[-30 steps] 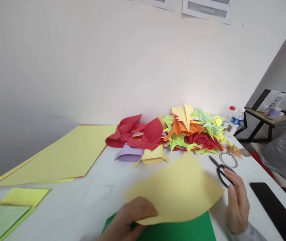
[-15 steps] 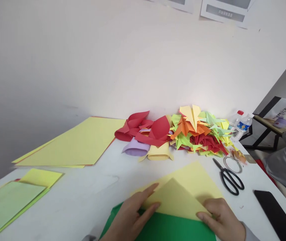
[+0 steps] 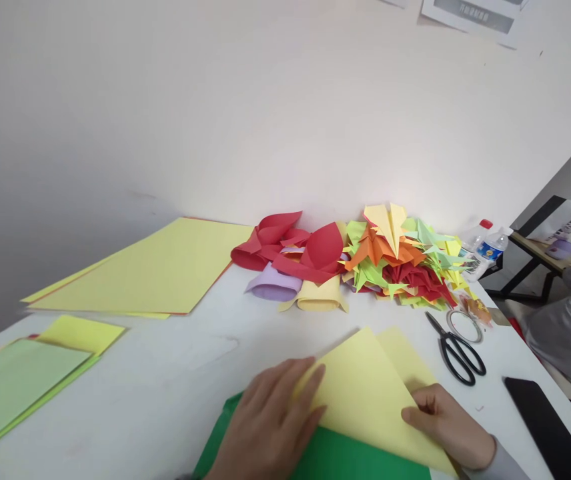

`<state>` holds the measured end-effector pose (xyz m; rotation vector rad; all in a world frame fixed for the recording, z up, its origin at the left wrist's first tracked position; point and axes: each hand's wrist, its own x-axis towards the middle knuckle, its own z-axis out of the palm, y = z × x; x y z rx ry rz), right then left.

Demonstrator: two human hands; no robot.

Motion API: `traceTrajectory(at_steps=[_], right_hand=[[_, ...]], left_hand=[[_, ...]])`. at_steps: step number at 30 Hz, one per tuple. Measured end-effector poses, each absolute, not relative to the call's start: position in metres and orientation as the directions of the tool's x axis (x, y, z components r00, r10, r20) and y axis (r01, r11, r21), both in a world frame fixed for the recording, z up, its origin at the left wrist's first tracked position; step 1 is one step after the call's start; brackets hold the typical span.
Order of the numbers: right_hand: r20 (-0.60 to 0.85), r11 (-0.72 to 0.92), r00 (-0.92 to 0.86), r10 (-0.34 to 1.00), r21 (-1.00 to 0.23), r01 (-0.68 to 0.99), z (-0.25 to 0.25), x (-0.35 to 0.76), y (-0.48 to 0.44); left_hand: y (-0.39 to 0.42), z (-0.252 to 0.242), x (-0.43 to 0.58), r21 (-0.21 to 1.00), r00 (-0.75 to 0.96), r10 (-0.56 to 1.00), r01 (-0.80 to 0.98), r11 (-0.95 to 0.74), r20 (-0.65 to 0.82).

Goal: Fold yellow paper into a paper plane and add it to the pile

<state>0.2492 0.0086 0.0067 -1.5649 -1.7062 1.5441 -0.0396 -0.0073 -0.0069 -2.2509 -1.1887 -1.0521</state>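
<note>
A sheet of pale yellow paper, folded over with one corner pointing away from me, lies partly over a green sheet. My left hand rests at the paper's left edge, fingers stretched out and slightly apart. At the right side my right hand is closed, pinching the yellow paper between thumb and fingers. A second layer of the yellow paper shows behind the folded flap. My left hand and the yellow paper cover part of the green sheet.
Black-handled scissors, a tape roll and a black flat object lie to the right. Folded paper planes and curled paper pieces are piled by the wall. Large yellow sheets and green sheets lie left. Bottles stand behind.
The yellow flap has shifted up and right, covering more of the layer behind. My left hand has gone from a loose pinch to flatter, stretched fingers. My right hand has moved slightly right.
</note>
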Motion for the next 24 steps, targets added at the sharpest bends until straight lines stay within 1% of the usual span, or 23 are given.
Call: traceTrajectory(at_steps=[2,3,4,7,11,14,17,19,21,22,24], right_hand=[[-0.387,-0.223,-0.328,0.862,-0.87,0.44,0.005,0.249,0.009],[-0.386,-0.231,-0.334,0.86,-0.877,0.421,0.005,0.25,0.009],[-0.391,-0.241,-0.337,0.857,-0.88,0.409,0.005,0.25,0.009],[-0.421,-0.248,-0.322,0.848,-0.852,0.46,0.006,0.252,0.01],[-0.391,-0.152,-0.315,0.865,-0.801,0.578,0.004,0.255,0.009],[-0.286,-0.094,-0.272,0.919,-0.828,0.552,-0.002,0.257,0.009],[-0.12,-0.01,-0.18,0.976,-0.854,0.52,-0.005,0.257,0.01],[0.016,0.137,-0.211,0.977,-0.806,0.576,-0.004,0.256,0.011],[0.135,0.317,-0.314,0.94,-0.689,0.652,-0.002,0.255,0.011],[0.165,0.382,-0.363,0.917,-0.626,0.68,-0.001,0.255,0.011],[0.174,0.444,-0.422,0.89,-0.541,0.714,0.002,0.254,0.01]], left_hand=[[-0.014,-0.009,-0.031,-0.136,0.53,0.472,0.754,-0.643,0.705],[-0.016,-0.011,-0.027,-0.194,0.591,0.438,0.718,-0.669,0.677],[-0.019,-0.015,-0.024,-0.228,0.616,0.425,0.707,-0.669,0.663],[-0.02,-0.026,-0.022,-0.231,0.609,0.468,0.734,-0.639,0.641],[-0.017,-0.032,-0.03,-0.221,0.633,0.455,0.704,-0.675,0.627],[-0.018,-0.035,-0.033,-0.178,0.627,0.472,0.698,-0.693,0.62],[-0.022,-0.038,-0.031,-0.182,0.626,0.489,0.709,-0.681,0.608],[-0.025,-0.039,-0.029,-0.191,0.635,0.49,0.706,-0.682,0.598],[-0.025,-0.04,-0.029,-0.192,0.644,0.476,0.693,-0.695,0.599],[-0.025,-0.04,-0.03,-0.191,0.646,0.472,0.689,-0.699,0.6],[-0.024,-0.04,-0.031,-0.19,0.645,0.473,0.689,-0.699,0.6]])
